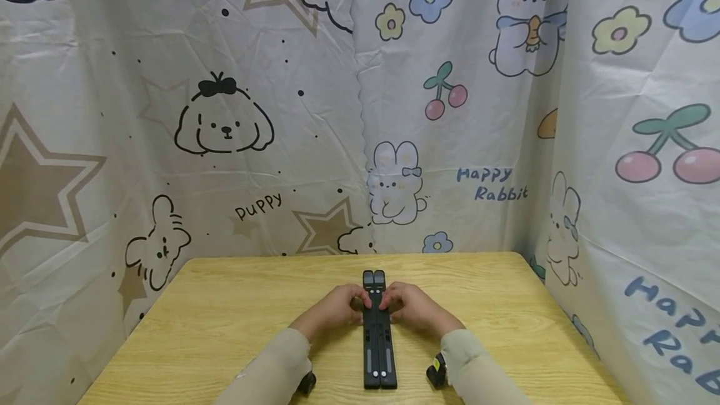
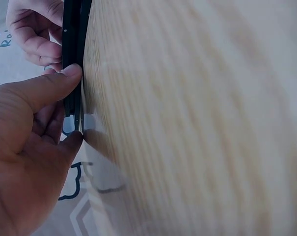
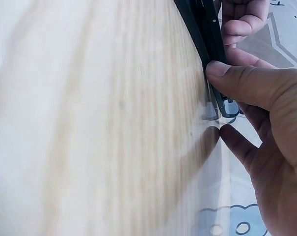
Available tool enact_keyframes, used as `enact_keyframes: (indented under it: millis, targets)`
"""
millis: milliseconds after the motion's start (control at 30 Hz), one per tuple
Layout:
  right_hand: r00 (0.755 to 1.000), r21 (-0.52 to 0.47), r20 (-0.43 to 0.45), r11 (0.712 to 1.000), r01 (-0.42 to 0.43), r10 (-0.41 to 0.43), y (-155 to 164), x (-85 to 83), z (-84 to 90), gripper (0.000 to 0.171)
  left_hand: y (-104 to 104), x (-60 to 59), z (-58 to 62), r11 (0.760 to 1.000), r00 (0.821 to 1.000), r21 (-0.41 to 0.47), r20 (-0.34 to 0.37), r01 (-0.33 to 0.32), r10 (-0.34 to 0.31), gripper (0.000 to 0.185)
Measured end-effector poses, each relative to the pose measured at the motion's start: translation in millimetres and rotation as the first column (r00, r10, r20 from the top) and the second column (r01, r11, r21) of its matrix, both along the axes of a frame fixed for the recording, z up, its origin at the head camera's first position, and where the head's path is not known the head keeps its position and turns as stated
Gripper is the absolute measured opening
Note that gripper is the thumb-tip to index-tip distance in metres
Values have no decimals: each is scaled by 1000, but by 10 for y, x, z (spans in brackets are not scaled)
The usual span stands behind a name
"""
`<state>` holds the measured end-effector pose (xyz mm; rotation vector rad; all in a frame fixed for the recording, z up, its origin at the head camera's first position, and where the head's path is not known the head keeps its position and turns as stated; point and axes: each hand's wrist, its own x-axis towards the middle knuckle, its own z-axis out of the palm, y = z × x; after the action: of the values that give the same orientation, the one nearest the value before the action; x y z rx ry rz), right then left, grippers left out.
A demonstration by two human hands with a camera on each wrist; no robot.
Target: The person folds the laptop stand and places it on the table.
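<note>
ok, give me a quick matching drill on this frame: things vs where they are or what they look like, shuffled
Things:
1. folded black stand
2. left hand
3. right hand
4. table

Descriptions:
A. light wood top, bears everything else
B. grips the stand from its right side
C. lies flat in the middle of the table, long and narrow, pointing away from the person
D. grips the stand from its left side

Pairs: 1-C, 2-D, 3-B, 4-A
</note>
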<state>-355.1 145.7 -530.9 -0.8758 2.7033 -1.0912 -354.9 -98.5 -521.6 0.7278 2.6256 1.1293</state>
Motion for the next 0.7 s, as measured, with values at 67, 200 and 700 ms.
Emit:
enact_keyframes:
  millis: [67,200,700]
  targets:
    - [1000,13,-20,1000,-8,8,-5,9,16,32,2,5,11,1000,1000,-6,-3,3,-3,32]
    - [999,40,-38,999,-13,15,-16,30,48,31,4,11,27,1000,1000,-18,-1,6,-6,32]
    - [961,275,-243,959,-63,133,-28,168,170,23,28,97,161,989,995,-134,-63,66,-75,7]
